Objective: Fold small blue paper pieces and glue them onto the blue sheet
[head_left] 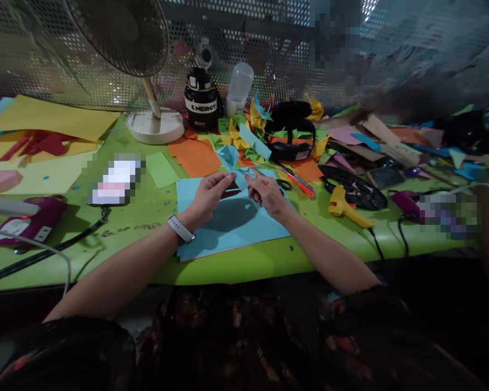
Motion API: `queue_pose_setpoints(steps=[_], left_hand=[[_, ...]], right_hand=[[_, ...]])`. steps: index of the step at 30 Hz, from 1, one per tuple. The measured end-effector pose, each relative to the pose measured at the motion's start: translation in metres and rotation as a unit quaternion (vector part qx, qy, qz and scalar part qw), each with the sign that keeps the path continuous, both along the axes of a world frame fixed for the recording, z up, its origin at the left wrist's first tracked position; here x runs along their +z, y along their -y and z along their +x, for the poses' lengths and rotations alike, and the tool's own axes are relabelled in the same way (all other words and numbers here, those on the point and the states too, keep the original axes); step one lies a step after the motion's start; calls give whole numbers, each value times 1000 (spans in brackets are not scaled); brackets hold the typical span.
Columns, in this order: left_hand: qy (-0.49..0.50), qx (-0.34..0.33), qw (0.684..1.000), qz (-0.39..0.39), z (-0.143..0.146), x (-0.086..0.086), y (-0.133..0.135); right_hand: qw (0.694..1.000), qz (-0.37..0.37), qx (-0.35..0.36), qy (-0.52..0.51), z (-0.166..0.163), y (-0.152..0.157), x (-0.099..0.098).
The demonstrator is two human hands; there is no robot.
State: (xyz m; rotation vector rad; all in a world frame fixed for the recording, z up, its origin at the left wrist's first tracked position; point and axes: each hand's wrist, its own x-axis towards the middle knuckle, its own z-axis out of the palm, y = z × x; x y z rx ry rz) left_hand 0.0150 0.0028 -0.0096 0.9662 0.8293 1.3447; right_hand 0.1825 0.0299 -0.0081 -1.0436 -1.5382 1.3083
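Between both hands is a small folded piece of light blue paper (243, 179), held just above a stack of blue paper sheets (228, 233). My left hand (209, 196), with a white band on its wrist, pinches the paper's left side between thumb and fingers. From the right, my right hand (269, 194) grips the other side, fingers curled. Just beyond them sits another folded blue paper piece (228, 156). Black scissor handles (284, 185) show beside my right hand, partly hidden. The exact folds in the held paper are too small to make out.
Folded paper pieces (252, 140) pile up behind my hands, near a black bottle (201, 103) and a white fan (155, 127). A box cutter (299, 182) and yellow glue gun (348, 209) lie right. A lit phone (116, 179) and purple power strip (32, 220) lie left.
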Motion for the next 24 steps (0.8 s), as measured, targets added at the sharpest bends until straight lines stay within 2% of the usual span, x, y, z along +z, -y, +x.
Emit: queue_pose_setpoints(steps=[6,9,16,24], left_hand=[[33,-49,997,-46,-5,2,-2],[12,-68,997,-47,-4,3,1],[-50,-106,993,-29,-2,4,7],[6,-191,979,-76,-5,1,4]], right_hand=[[994,-55,28,-88,-1,-5,-4],[988,-88,41,-119,-1,-5,-3],[990,-102,39,-89,-2,-4,-5],[983,-118,75,-122,-3,-3,-8]])
